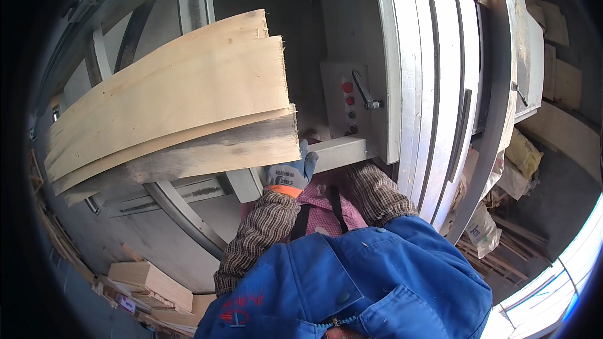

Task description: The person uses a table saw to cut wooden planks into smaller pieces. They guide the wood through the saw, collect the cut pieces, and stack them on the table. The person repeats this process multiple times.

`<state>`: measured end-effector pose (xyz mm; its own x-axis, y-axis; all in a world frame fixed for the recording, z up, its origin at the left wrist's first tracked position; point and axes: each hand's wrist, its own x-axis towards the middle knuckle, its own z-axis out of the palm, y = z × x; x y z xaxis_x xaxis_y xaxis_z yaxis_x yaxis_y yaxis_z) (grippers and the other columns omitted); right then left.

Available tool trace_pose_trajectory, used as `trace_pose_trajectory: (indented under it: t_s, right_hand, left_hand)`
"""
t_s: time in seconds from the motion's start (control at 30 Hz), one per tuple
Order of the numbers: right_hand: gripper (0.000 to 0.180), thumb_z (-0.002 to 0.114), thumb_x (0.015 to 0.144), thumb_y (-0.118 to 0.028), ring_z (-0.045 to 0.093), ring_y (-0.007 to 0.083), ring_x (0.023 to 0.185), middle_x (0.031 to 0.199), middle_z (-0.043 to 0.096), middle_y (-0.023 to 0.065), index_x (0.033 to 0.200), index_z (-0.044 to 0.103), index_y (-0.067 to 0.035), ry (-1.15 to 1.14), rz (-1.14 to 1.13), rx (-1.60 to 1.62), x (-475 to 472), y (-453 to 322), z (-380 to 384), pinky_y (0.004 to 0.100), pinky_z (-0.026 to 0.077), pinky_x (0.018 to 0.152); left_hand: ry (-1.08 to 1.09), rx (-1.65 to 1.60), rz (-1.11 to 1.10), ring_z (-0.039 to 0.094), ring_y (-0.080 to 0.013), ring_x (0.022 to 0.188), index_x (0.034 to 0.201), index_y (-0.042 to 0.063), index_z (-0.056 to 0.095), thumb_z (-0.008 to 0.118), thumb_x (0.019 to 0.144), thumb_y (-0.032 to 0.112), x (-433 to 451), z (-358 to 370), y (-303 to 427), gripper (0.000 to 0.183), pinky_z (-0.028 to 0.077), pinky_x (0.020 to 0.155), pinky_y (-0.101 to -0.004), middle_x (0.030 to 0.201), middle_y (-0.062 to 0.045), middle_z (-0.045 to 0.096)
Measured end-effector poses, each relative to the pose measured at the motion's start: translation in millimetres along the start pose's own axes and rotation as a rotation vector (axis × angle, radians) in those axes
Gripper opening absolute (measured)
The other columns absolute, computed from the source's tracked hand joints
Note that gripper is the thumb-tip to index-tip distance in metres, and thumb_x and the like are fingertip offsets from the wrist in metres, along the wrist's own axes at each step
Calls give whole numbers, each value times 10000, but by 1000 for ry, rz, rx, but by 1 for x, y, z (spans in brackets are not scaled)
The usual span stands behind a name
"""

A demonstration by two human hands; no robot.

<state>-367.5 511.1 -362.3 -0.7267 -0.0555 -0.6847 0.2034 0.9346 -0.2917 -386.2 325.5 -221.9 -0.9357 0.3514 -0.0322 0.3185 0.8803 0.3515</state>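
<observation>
My left hand, in a grey-and-blue work glove bearing writing, is at the near right corner of a stack of thin wood veneer sheets. Its fingers are partly hidden by the lowest sheet, and whether they grip it cannot be told. The sheets have ragged right ends, and the bottom one is darkly stained. They lie across a metal support frame. My right hand is out of view; its checked sleeve passes under a grey metal crossbar. Beyond the bar is a panel with red and green buttons and a lever handle.
A long metal sliding machine table runs along my right, with a dark rail beside it. Sacks and wood strips lie on the floor at the right. Stacked wood pieces are at the lower left.
</observation>
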Motion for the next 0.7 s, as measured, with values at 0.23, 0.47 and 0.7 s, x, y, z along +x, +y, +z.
trace_pose_trajectory:
  t_s: [0.23, 0.47, 0.7]
  right_hand:
    - [458, 651, 882, -391, 618, 379, 1180, 1298, 625, 212, 1261, 653, -133, -8, 33, -49, -18, 28, 30, 480, 515, 981]
    - [441, 640, 887, -395, 620, 365, 1192, 1302, 635, 193, 1246, 675, -142, 56, -69, -118, -27, 51, 51, 470, 516, 992]
    - [427, 629, 891, -399, 622, 351, 1204, 1307, 644, 173, 1232, 697, -152, 97, -202, -213, -19, 79, 82, 460, 517, 1003]
  left_hand:
    - [-40, -77, -9, 658, -315, 872, 1136, 93, 675, 573, 975, 415, 2, -9, 5, 375, 531, 745, -471, 953, -90, 664]
    - [-40, -20, -19, 636, -308, 1002, 1090, 75, 686, 538, 976, 460, -6, -11, 7, 429, 446, 989, -462, 1019, -137, 687]
    - [349, 57, 4, 482, -292, 1215, 1276, 76, 615, 649, 896, 401, -69, -15, 23, 501, 346, 1123, -501, 1263, -95, 567]
